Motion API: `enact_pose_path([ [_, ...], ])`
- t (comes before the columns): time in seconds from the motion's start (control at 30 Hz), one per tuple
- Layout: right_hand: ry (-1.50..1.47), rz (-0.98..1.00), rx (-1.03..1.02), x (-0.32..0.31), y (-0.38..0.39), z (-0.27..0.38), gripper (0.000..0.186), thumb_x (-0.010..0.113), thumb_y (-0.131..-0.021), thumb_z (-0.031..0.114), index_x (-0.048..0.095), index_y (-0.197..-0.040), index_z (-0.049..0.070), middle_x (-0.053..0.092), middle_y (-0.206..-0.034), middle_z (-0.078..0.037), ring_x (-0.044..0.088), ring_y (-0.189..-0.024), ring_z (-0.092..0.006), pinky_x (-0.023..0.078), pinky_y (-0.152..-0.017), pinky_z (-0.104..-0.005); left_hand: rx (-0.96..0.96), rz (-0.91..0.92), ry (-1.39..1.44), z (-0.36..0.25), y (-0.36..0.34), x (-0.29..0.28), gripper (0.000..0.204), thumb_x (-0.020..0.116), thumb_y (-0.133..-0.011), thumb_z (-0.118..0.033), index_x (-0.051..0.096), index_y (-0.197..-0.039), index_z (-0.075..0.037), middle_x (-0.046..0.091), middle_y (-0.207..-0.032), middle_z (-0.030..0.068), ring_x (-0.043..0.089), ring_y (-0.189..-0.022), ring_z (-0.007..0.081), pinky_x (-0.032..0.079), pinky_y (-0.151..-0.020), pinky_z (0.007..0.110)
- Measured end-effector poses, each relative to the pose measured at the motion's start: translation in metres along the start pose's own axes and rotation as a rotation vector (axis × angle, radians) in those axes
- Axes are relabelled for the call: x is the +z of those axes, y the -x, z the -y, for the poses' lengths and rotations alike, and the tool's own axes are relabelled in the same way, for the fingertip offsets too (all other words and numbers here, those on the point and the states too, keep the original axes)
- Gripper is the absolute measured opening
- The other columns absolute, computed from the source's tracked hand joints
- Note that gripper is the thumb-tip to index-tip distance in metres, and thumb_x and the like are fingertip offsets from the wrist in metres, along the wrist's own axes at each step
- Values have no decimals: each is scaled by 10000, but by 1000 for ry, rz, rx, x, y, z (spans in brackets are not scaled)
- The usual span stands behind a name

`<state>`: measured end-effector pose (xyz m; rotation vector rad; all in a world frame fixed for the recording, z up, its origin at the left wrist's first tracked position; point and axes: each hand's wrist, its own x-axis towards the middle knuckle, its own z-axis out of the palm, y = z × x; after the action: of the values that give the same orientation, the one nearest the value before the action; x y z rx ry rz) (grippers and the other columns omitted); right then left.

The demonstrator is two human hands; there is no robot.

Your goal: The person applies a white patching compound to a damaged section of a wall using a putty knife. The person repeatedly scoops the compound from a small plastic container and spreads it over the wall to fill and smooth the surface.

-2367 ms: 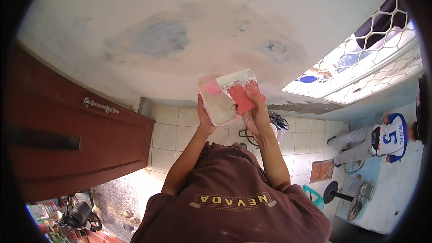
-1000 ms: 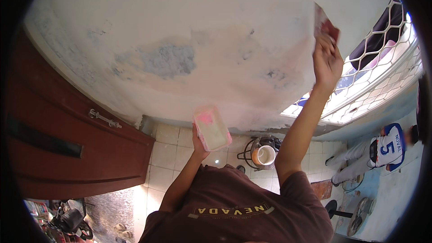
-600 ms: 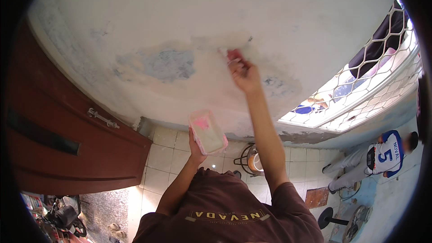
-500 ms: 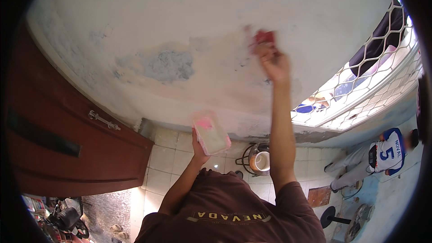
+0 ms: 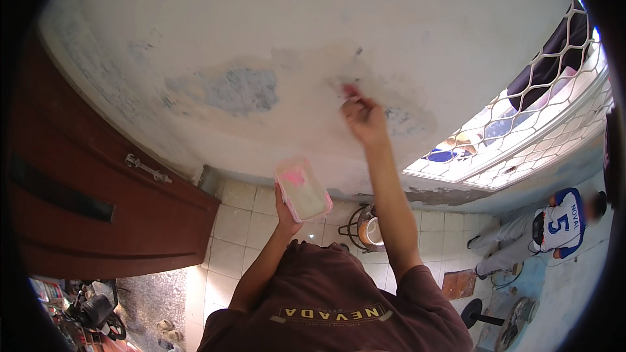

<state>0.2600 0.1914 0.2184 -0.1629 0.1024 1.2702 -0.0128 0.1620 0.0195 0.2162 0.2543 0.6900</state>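
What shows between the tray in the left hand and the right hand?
In the head view, only pinkish, patchy wall shows between the tray and right hand.

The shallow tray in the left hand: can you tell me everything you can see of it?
The shallow tray is rectangular with rounded corners, open side toward the camera, and looks like pale, thin plastic. Its rim is smeared pink. Inside is a smooth, off-white layer, with a bright pink patch toward the far end. It slants from upper left to lower right in the picture, in front of the person's body. The left hand grips its left side; whether it touches the wall is unclear.
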Motion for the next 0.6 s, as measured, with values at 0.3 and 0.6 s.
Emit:
enact_pose_path([
  [0.3,-123,567,-459,145,155,117,336,431,-941,83,441,-1231,-85,453,-824,-56,407,-672,-156,346,-597,-304,46,-21,-20,16,4,5,692,341,-989,-658,373,-1487,-178,499,-1422,57,494,-1314,276,414,-1097,500],
  [0.6,110,83,264,-26,14,-3,370,461,-930,133,581,-1220,-63,601,-910,-70,467,-645,-122,375,-552,-253,30,-7,-11,52,-15,29,694,329,-986,-666,388,-1474,-175,502,-1423,67,505,-1308,290,410,-1099,521],
])
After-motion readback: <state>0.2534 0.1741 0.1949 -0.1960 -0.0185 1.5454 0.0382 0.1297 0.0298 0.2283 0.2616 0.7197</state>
